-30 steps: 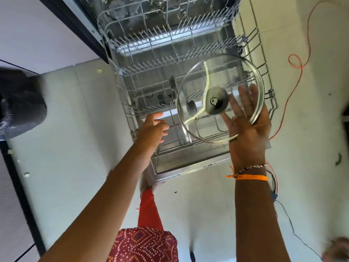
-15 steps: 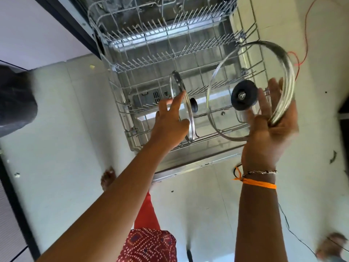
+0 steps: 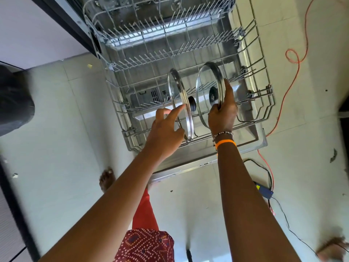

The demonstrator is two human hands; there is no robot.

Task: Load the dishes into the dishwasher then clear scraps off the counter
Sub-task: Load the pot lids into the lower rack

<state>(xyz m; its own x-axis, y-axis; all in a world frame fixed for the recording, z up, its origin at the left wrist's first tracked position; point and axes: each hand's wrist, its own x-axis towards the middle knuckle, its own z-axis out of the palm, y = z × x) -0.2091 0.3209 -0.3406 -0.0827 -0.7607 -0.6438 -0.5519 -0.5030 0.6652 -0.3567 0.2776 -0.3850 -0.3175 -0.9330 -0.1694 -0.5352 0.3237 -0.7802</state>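
At frame centre, the right hand [image 3: 222,112] grips the rim of one glass lid [image 3: 207,87], upright in the lower rack [image 3: 262,110]. The left hand [image 3: 166,133], fingers loosely extended, touches the second lid [image 3: 181,99] with a fingertip. Two lids, both on edge.

Upper rack [image 3: 151,21]: cut off by the top edge; what lies in it is too dim to tell.
Right hand [image 3: 222,113]: its fingers curl behind the right lid [image 3: 209,91] rim, so their tips are hidden.
Left lid [image 3: 181,103]: its lower edge is hidden behind the left hand [image 3: 166,133].
Black bag [image 3: 15,99]: cut off by the left edge.
Foot [image 3: 332,250], bottom right: blurred and partly out of view.
Red cable [image 3: 294,59]: runs off the top edge.
Floor [image 3: 56,129] specks: too small to identify.
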